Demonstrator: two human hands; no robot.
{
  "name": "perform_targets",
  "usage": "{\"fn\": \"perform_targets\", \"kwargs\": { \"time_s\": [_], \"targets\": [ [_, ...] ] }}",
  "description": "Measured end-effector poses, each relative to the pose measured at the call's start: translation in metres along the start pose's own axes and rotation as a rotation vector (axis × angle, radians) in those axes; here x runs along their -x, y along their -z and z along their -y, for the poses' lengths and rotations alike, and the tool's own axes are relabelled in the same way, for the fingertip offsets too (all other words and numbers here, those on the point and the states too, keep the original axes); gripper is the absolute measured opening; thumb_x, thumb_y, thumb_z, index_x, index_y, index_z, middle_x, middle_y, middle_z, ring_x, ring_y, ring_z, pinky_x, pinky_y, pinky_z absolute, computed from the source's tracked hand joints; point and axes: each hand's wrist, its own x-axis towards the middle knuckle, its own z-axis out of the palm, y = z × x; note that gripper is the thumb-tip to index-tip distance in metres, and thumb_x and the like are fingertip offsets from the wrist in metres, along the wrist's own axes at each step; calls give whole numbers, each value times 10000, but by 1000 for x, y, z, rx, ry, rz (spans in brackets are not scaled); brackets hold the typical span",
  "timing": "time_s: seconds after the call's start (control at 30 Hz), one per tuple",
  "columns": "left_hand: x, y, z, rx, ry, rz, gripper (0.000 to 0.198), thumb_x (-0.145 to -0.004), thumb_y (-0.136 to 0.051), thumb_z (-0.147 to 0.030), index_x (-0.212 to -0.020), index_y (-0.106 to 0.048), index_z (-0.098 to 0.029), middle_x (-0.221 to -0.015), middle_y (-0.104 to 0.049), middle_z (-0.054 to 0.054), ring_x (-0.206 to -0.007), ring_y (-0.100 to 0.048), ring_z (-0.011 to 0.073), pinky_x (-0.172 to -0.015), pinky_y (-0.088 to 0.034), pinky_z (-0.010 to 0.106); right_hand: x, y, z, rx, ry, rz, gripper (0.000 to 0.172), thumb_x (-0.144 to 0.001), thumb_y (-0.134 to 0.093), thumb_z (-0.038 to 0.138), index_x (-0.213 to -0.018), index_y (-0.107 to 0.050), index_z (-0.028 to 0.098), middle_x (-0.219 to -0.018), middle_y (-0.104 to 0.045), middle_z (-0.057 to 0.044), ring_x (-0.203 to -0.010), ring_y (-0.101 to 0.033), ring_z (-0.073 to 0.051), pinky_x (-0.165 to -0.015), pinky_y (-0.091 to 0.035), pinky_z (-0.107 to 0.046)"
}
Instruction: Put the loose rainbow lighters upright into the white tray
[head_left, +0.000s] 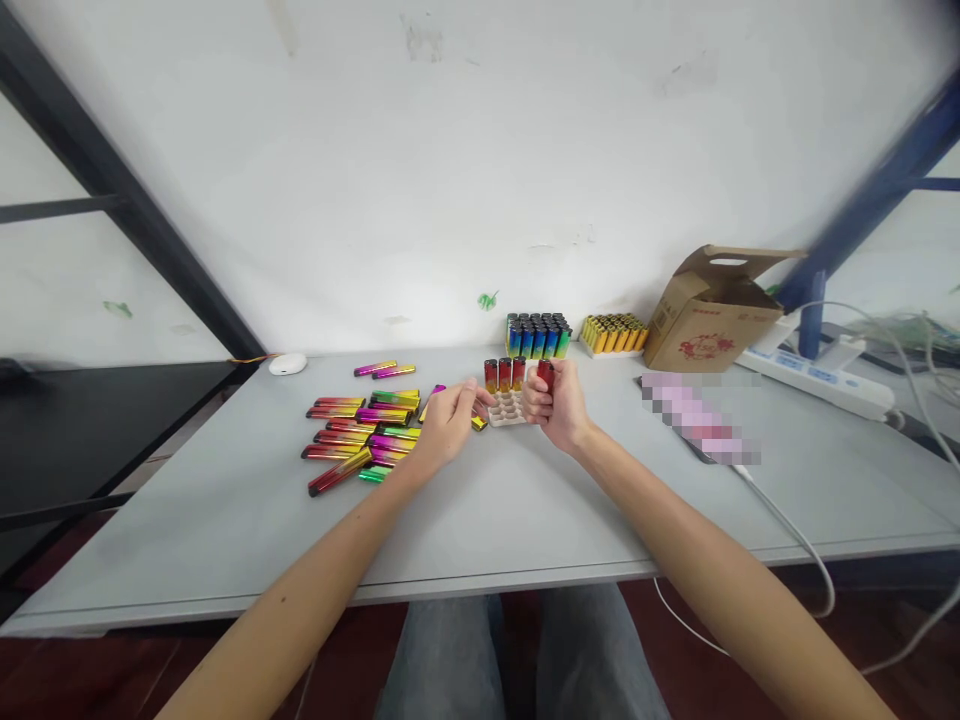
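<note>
- Table (225,520): grey top against a white wall; all the work sits near its far middle.
- Box (709,310): brown carton, flap up, far right, well apart from the hands.
- Power strip (817,385) beside the box, its cable trailing off the front edge; a blurred-out flat item lies between it and the hands.
- Pile (364,430): loose lighters lying flat, rainbow-coloured, left of the hands, some stacked across each other.
- Blue pack (538,336) and yellow pack (613,333): full trays of upright lighters by the wall, behind the work.
- Tray (508,408): small pale holder with round pockets, between the two hands. Three red lighters (504,374) stand upright in its back row; the front pockets show bare.
- Right hand (553,405): closed round a red lighter (546,374), held upright just right of the tray, level with the standing row.
- Left hand (448,420): fingers curled loosely, tips near the tray's left edge; a small yellow piece shows by them, but I cannot tell whether anything is gripped.
- Judgement: to seat the held lighter cleanly, keep it vertical, line its base over the next free pocket and steady the tray with the left hand so it does not slide.
- In the way: the standing three could tip if knocked; pile is close to the left wrist.
- White puck (288,364) at far left, clear of everything.
</note>
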Motion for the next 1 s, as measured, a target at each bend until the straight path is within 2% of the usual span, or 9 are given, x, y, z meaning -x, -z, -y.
{"fn": "perform_targets", "kwargs": {
  "time_s": [0.2, 0.53, 0.77, 1.0],
  "targets": [
    [0, 0, 2, 9, -2, 10, 532, -974, -328, -486, -819, -710, -151, -685, -678, 54, -676, -647, 159, -699, -521, 290, 0, -2, -3, 31, -8, -27, 327, -839, -331, 406, -571, -275, 228, -479, -139, 96, -405, -59, -74, -350, -130, -188],
    [1, 0, -3, 34, 5, -4, 541, -962, -343, -517, -783, -696, -149, -722, -697, 68, -659, -647, 158, -677, -519, 291, -2, 4, -2, 17, 25, 25, 303, -825, -317, 381, -566, -290, 225, -483, -149, 90, -414, -67, -80, -355, -152, -189],
    [0, 0, 0, 10, -5, 3, 540, -964, -341, -511, -786, -700, -150, -668, -669, 58, -665, -644, 162, -686, -521, 289, -1, 1, -3, 61, -3, 20, 350, -854, -315, 424, -568, -277, 224, -482, -153, 87, -413, -69, -77, -365, -157, -188],
    [0, -1, 4, 4, -4, 6, 532, -965, -344, -506, -796, -701, -151, -677, -674, 56, -666, -643, 160, -689, -522, 290, -2, 2, -7, 94, -10, 69, 350, -839, -318, 427, -561, -318, 215, -488, -151, 86, -419, -75, -76, -381, -152, -184]
  ]
}}
